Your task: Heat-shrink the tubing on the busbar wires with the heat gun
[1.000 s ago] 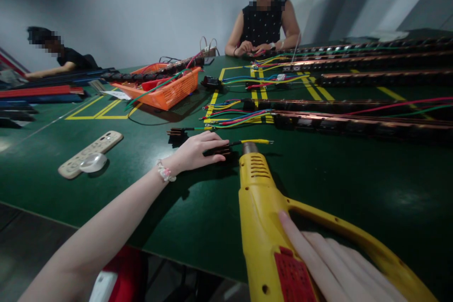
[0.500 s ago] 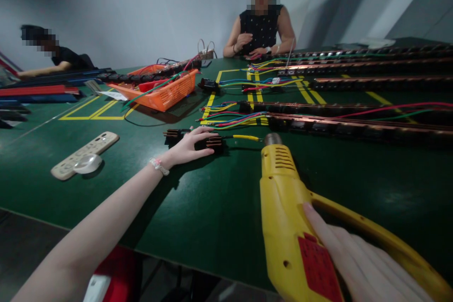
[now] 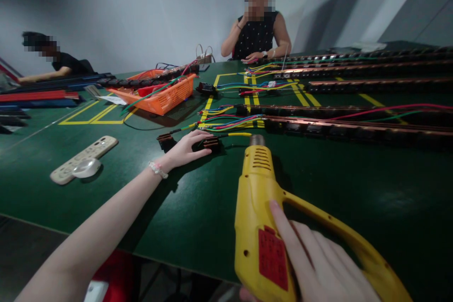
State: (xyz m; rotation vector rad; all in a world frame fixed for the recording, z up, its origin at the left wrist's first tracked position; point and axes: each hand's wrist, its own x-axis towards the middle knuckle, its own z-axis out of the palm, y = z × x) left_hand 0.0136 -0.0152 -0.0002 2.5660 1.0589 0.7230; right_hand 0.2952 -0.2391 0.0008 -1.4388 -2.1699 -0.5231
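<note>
A yellow heat gun (image 3: 260,198) fills the lower middle right, and my right hand (image 3: 318,259) is wrapped round its body. Its metal nozzle (image 3: 257,140) is at the right end of a yellow-sleeved wire (image 3: 239,134). That wire runs left to a small black block with copper strips (image 3: 211,143), which sits between the thumb and fingers of my left hand (image 3: 187,148). A second such block (image 3: 165,141) lies just left of the same hand, with a green-yellow wire (image 3: 184,128) behind it. My left fingertips are partly hidden by the hand.
Long black bars with copper edges (image 3: 354,132) and coloured wires lie across the right. An orange basket (image 3: 173,96) stands behind my left hand. A remote control (image 3: 95,153) and a tape roll (image 3: 87,168) lie left. Two people sit beyond the green table (image 3: 148,231).
The heat gun has shifted left with my right hand, its nozzle now nearer the left hand. The left hand stays about in place. The person opposite has raised a hand to the face.
</note>
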